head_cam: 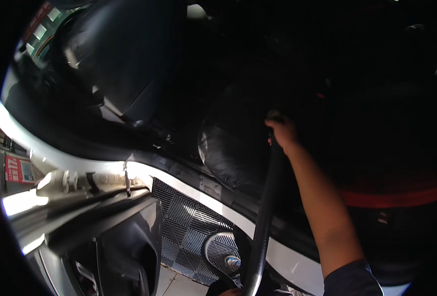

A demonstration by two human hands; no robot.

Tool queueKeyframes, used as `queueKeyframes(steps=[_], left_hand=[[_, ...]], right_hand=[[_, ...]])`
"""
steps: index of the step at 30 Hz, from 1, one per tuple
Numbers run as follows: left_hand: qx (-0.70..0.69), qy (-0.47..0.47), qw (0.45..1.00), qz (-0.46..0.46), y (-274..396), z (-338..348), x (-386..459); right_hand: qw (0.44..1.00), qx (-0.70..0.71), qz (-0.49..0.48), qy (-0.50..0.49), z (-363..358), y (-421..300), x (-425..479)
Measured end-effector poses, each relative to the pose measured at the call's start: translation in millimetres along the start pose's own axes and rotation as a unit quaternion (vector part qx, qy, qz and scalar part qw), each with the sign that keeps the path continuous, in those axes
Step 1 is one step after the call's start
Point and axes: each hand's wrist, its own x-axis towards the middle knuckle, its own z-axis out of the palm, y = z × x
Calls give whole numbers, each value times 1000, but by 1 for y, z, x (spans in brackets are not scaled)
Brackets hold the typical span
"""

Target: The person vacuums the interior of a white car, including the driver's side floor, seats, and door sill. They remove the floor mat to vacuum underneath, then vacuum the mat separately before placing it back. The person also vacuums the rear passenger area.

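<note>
My right hand (283,131) reaches into a dark car interior and grips the upper end of a black ribbed hose (261,236), which looks like a vacuum hose. Whatever is fitted at the hose's tip is lost in shadow. From that hand the hose runs down across the white door sill (224,209) to the bottom edge of the picture. Only a sliver of my left hand (231,292) shows there, right beside the hose; its fingers are hidden. A dark, rounded, padded surface (225,155) with a shiny edge lies left of my right hand.
An open car door (129,236) stands at lower left, joined to the body by a hinge (107,181). A dark seat (126,63) rises at upper left. Red trim (392,198) crosses the right side. Below the sill are patterned floor tiles (183,225), a hose loop (206,248) and a shoe (233,262).
</note>
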Motion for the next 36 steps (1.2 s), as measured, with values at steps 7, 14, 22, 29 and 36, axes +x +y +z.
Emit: queueKeyframes(steps=[7,14,22,29,36], left_hand=[[-4,5,998,-69,71,-43,-15],[18,-20,992,-122,97,-57,-48],[175,-145,968,-109,114,-75,-57],[184,66,976,98,409,-262,-115],[-131,226,910,323,633,-391,-81]], right_hand=[[980,-130,-36,145,36,121,65],[985,-119,-30,122,28,86,57],[998,23,-9,63,21,74,48],[989,87,82,87,33,36,11],[962,-8,-73,-264,119,-59,-68]])
